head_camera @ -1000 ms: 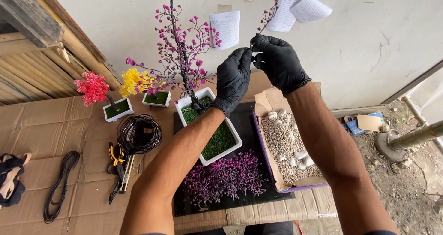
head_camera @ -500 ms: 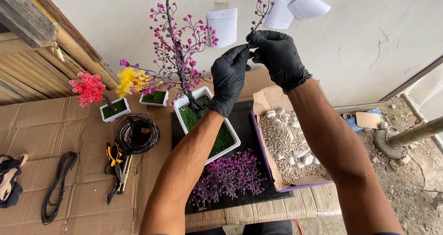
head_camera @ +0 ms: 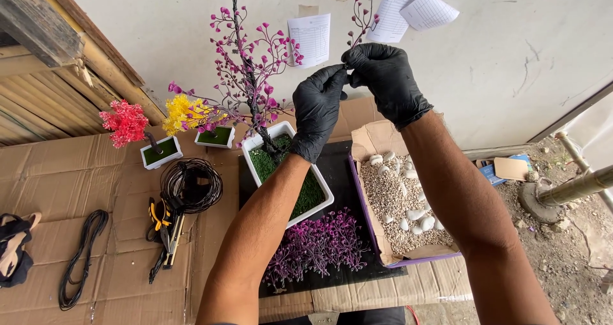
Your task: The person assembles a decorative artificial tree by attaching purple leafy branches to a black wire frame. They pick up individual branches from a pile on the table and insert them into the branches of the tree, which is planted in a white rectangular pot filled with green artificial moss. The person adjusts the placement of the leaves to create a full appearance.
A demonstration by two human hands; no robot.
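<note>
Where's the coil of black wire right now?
In the head view, the coil of black wire lies left of centre on the cardboard, between the large white planter and the yellow-handled pliers, just below the small white pots.

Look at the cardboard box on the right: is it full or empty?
Partly full. The cardboard box, flaps open, holds a bed of fine gravel with white pebbles on top; its inner walls still show above the fill.

Makeshift craft workshop: cardboard-covered bench [head_camera: 76, 172], wire coil [head_camera: 190, 186], pliers [head_camera: 163, 226], bamboo wall [head_camera: 45, 101]
</note>
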